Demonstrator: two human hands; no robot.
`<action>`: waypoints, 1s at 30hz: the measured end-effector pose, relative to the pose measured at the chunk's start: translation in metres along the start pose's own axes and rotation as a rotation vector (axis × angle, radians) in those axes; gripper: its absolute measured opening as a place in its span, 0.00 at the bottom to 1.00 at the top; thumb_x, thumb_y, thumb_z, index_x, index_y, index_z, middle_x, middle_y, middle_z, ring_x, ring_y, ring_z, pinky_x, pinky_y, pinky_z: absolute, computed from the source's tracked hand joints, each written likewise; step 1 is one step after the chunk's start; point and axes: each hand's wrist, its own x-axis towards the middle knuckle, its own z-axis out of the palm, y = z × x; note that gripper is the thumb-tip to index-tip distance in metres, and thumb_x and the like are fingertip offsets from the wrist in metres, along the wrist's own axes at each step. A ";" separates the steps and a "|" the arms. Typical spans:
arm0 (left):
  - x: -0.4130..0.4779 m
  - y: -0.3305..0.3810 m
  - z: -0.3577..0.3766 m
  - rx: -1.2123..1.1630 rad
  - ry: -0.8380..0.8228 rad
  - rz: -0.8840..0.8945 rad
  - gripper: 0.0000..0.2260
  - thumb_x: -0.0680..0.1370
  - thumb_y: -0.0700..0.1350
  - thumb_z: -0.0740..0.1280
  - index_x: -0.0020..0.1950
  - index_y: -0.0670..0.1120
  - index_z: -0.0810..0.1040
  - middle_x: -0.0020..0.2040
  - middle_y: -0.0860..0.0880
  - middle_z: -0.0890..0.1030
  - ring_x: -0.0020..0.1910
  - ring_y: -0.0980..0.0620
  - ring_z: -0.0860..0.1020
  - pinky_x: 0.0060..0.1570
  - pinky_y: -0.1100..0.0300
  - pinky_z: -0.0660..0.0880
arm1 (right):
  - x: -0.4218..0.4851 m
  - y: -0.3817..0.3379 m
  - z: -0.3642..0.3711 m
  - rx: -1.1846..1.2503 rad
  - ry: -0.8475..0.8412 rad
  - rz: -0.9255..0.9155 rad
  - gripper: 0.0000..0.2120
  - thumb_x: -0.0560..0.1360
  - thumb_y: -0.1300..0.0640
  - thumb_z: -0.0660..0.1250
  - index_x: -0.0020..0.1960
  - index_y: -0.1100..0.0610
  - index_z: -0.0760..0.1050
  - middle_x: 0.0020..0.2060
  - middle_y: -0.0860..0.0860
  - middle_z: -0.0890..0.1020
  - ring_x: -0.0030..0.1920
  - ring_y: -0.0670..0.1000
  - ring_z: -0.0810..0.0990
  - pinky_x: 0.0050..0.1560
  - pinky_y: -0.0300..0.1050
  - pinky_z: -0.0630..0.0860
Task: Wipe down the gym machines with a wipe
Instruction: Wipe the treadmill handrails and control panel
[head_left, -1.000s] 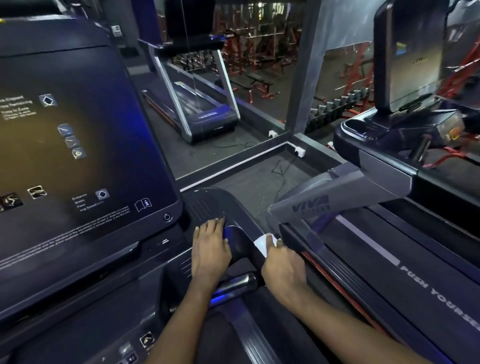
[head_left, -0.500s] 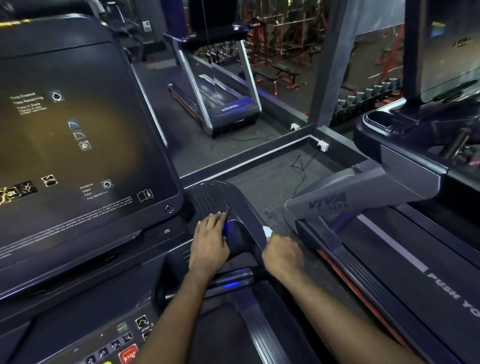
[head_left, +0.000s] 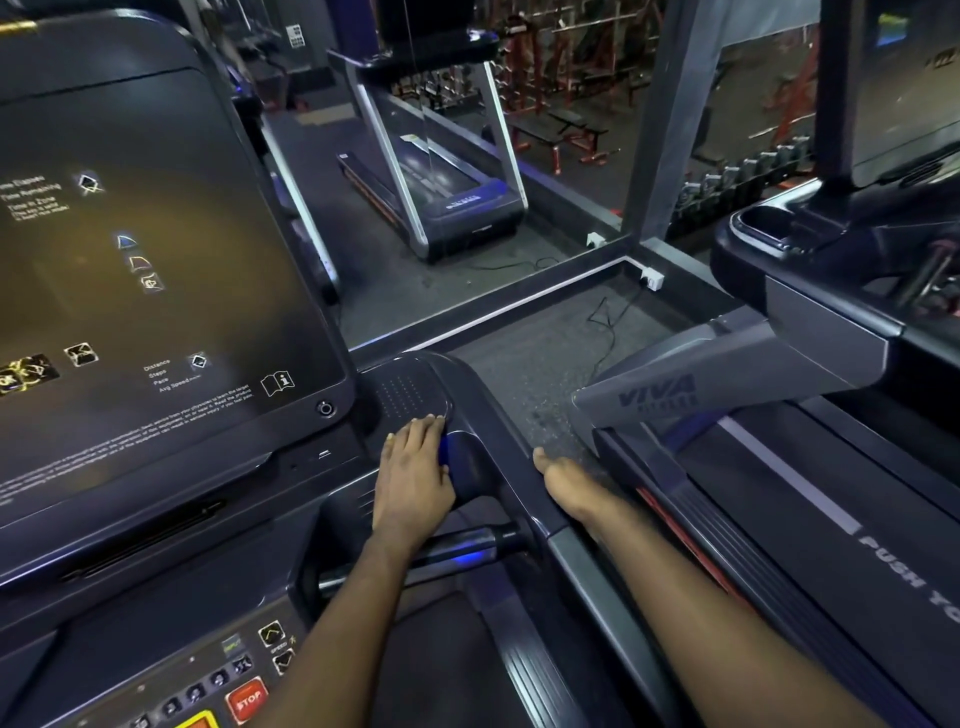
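I stand at a dark treadmill whose big console screen (head_left: 156, 286) fills the left. My left hand (head_left: 413, 478) lies flat, fingers straight, on the console's right arm (head_left: 488, 410), by a dotted pad. My right hand (head_left: 569, 486) is on the outer side of that arm's side rail (head_left: 582, 566). Its fingers reach down over the edge and are hidden. The white wipe it held a moment ago is out of sight under the hand.
A second treadmill marked VIVA (head_left: 727, 384) stands close on the right, with a narrow strip of floor between. A red STOP button (head_left: 248, 701) and small keys sit low on the console. A mirror wall ahead reflects another treadmill (head_left: 447, 171).
My right hand slid forward and down over the outer side of the rail, and the wipe went from plainly visible to hidden. The left hand stayed in place. The view shifted left.
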 end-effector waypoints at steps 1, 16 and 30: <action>0.000 0.000 0.000 -0.002 -0.006 0.000 0.31 0.72 0.39 0.69 0.75 0.43 0.70 0.73 0.47 0.72 0.72 0.46 0.68 0.75 0.46 0.62 | -0.004 0.001 0.000 0.036 -0.011 0.006 0.29 0.86 0.42 0.50 0.77 0.61 0.65 0.77 0.57 0.66 0.77 0.56 0.65 0.74 0.47 0.60; -0.003 -0.001 -0.003 -0.039 -0.036 0.002 0.33 0.72 0.35 0.67 0.78 0.45 0.66 0.76 0.47 0.69 0.76 0.48 0.64 0.78 0.46 0.57 | 0.004 0.005 0.002 -0.167 -0.039 -0.008 0.31 0.85 0.40 0.46 0.78 0.59 0.64 0.78 0.58 0.64 0.78 0.57 0.62 0.75 0.47 0.59; 0.001 -0.009 -0.012 -0.109 0.016 0.014 0.33 0.67 0.30 0.62 0.73 0.45 0.75 0.69 0.51 0.76 0.70 0.48 0.72 0.67 0.50 0.71 | -0.001 -0.001 0.057 -0.827 0.066 -0.244 0.40 0.83 0.35 0.44 0.81 0.58 0.32 0.79 0.57 0.30 0.81 0.59 0.36 0.80 0.55 0.40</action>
